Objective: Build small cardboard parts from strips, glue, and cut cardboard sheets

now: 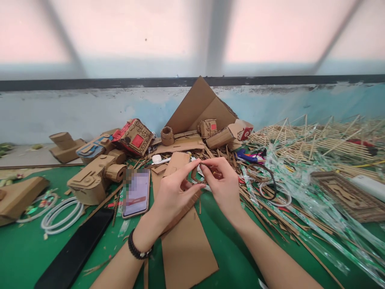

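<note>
My left hand [177, 186], with a black beaded bracelet on its wrist, is raised over the middle of the green table. Its fingers bend toward a curled brown cardboard strip [194, 175]. My right hand [221, 178] meets it from the right, thumb and forefinger pinched together near the top of that strip. The fingertips of both hands almost touch, and what lies between them is too small to make out. Behind my left hand lies a cardboard piece [177, 160], and below both hands a flat cardboard sheet [189, 249] rests on the table.
Left are a phone [136, 192], a black slab [76, 251], white tubing [61, 214] and cardboard camera models [92, 178]. Right are clear tape strips [297, 200], cardboard scraps, a black ring and a stick structure [300, 140]. A large folded cardboard [198, 106] leans on the wall.
</note>
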`<state>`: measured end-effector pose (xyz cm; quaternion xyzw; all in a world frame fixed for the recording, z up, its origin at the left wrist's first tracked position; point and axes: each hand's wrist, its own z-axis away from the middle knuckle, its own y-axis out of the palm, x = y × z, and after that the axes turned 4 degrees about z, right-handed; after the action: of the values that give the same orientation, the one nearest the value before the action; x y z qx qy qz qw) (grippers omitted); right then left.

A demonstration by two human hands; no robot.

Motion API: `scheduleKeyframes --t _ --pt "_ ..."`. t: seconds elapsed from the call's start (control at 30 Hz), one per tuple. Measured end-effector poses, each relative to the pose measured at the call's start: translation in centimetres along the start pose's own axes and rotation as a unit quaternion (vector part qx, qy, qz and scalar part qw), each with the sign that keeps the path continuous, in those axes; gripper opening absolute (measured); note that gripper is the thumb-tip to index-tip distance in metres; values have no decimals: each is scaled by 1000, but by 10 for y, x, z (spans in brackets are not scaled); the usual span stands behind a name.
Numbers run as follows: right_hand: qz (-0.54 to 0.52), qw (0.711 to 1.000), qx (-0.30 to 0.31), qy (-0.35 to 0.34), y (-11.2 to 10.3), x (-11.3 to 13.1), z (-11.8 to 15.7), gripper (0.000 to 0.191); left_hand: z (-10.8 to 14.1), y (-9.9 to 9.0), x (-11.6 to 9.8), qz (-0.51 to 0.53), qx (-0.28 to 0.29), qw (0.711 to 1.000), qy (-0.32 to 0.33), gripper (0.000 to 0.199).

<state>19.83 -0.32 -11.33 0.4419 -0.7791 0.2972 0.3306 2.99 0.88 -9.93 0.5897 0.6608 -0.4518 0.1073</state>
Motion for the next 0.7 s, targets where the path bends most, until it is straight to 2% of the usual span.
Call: scheduleKeyframes --t 0.13,0.33,0.47,0.6,0.7 --pt "37 999 11 -33 -1 -1 -1 8 -1 -2 1 -4 11 1000 10 55" --pt "69 994 13 -81 -3 -2 1 14 -1 -4 -2 -8 12 1000 -8 54" --pt "69 995 27 -64 -2 -6 1 12 1 -3 -2 -11 30 999 -14 55" --pt "77 996 15 -31 -3 -11 -3 12 1 1 -5 54 64 996 -30 69" --pt "101 994 19 -45 -4 -12 -5 15 -1 0 -8 71 75 994 -48 67"
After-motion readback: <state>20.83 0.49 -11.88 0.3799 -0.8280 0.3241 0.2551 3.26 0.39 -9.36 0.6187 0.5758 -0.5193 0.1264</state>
